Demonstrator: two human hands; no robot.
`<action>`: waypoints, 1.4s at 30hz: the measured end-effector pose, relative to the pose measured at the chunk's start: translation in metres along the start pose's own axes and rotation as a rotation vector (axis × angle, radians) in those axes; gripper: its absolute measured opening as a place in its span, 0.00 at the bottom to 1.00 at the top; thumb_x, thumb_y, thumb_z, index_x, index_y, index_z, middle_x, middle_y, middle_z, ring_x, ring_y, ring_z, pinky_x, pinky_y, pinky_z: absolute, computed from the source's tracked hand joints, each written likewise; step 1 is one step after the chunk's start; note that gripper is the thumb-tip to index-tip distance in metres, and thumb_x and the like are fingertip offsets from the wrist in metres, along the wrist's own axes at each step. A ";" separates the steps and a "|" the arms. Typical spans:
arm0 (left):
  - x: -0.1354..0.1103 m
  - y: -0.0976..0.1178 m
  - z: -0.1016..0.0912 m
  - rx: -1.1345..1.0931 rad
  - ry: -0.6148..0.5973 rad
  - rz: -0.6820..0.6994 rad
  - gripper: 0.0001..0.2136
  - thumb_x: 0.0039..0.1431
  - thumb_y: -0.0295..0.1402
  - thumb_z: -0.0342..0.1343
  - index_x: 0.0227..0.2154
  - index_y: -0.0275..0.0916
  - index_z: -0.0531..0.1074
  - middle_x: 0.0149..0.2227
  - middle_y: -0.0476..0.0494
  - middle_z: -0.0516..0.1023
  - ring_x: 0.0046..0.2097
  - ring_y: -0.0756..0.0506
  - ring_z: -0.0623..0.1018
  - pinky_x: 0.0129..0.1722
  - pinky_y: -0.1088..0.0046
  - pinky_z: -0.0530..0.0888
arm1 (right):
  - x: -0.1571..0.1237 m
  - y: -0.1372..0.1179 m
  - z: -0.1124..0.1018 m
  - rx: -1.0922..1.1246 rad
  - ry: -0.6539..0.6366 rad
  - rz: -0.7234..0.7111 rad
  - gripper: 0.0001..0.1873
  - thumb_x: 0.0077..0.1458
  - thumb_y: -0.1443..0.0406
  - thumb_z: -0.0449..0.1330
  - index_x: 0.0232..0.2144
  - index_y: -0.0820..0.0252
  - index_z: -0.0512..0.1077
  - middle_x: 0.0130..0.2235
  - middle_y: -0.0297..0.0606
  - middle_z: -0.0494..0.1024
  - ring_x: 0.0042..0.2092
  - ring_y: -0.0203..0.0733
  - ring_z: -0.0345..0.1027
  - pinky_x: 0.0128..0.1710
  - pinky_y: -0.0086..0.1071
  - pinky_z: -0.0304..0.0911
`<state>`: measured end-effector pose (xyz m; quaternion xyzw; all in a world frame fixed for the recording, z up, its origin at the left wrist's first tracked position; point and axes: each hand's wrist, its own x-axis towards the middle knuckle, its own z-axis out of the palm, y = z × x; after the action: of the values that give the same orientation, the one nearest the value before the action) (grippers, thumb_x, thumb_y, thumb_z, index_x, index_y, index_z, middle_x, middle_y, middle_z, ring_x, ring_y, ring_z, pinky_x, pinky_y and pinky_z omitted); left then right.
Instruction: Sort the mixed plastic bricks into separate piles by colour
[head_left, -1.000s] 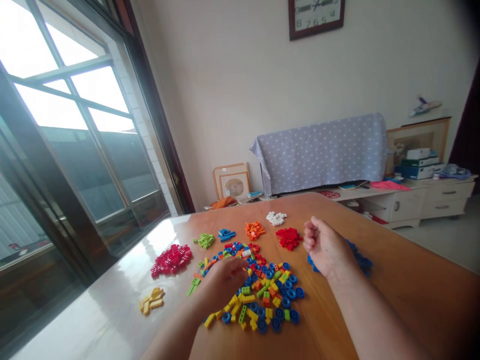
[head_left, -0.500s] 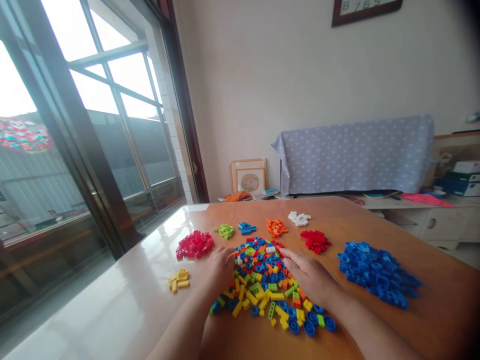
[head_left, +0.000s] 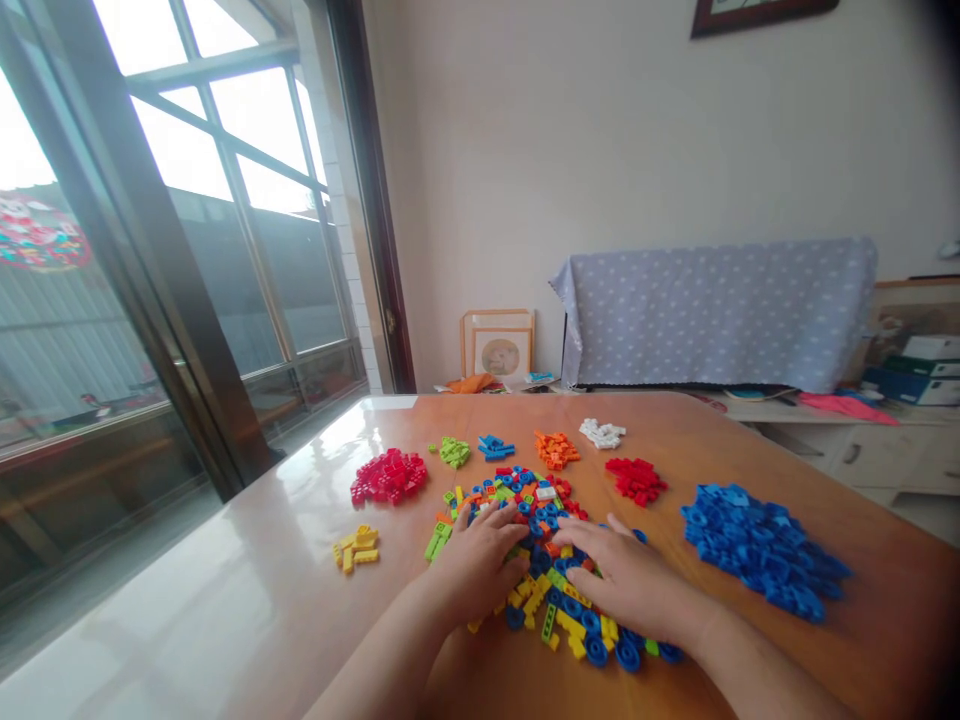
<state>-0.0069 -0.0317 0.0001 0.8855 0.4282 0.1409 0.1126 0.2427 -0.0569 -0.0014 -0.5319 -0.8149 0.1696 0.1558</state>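
A mixed heap of small coloured building bricks lies in the middle of the wooden table. My left hand rests flat on the heap's left side with its fingers spread. On the heap's right side my right hand also lies flat, fingers stretched out. Neither hand holds anything that I can see. Bricks under both palms are hidden.
Sorted piles ring the heap: blue at right, red, white, orange, small blue, green, pinkish-red and yellow at left. A large window runs along the left. A cloth-covered cabinet stands behind.
My right hand came down from a raised fist near the blue pile onto the mixed heap. Both hands now press flat on the heap, closer together. The view swung left.
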 end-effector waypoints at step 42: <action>0.007 -0.007 -0.008 0.025 0.119 -0.007 0.06 0.58 0.33 0.56 0.37 0.43 0.75 0.49 0.44 0.75 0.52 0.40 0.72 0.53 0.63 0.70 | 0.013 0.032 -0.003 0.022 0.287 -0.006 0.12 0.55 0.65 0.53 0.35 0.54 0.77 0.48 0.39 0.80 0.54 0.48 0.70 0.57 0.40 0.62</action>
<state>-0.0105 -0.0213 0.0070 0.8753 0.4391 0.1877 0.0764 0.2649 -0.0330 -0.0118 -0.5465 -0.7840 0.1000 0.2770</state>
